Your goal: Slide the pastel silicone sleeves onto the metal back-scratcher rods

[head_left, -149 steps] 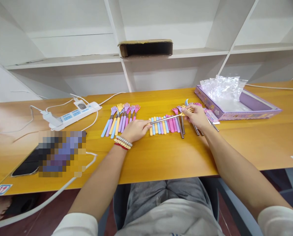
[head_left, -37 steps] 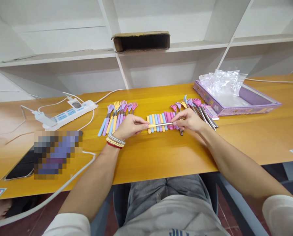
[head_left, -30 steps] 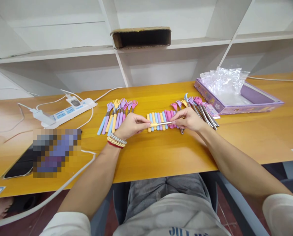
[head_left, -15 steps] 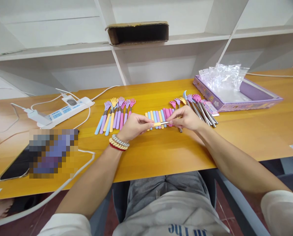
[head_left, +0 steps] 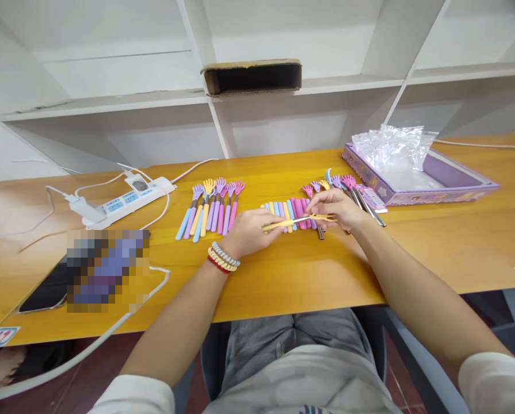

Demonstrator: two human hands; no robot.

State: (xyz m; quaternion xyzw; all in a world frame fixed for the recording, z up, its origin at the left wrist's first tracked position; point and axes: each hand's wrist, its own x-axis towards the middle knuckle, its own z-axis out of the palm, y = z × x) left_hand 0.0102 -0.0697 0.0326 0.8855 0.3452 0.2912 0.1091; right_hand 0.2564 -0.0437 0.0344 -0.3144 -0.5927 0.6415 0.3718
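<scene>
A yellow back scratcher [head_left: 301, 219] with a claw-shaped head and a short metal rod lies level between my hands. My left hand [head_left: 252, 233] is closed around its yellow handle. The fingers of my right hand [head_left: 337, 210] pinch it near the yellow claw head. Just behind my hands is a row of loose handles [head_left: 298, 207] in pink, blue, yellow and purple, partly covered. Claw heads on bare metal rods [head_left: 367, 207] lie beyond my right hand, some hidden by it. To the left, several back scratchers with coloured handles [head_left: 214, 215] lie side by side.
A purple box tray [head_left: 442, 197] with clear plastic bags [head_left: 395, 149] stands at the back right. At left are a white power strip [head_left: 130, 201], cables and a dark phone [head_left: 45, 290] beside a pixelated patch. A cardboard box [head_left: 252, 77] sits on the white shelf.
The yellow claw head now shows at my right fingers, where only a rod tip showed before. My left hand has turned more palm-down around the handle. The view has tilted up slightly.
</scene>
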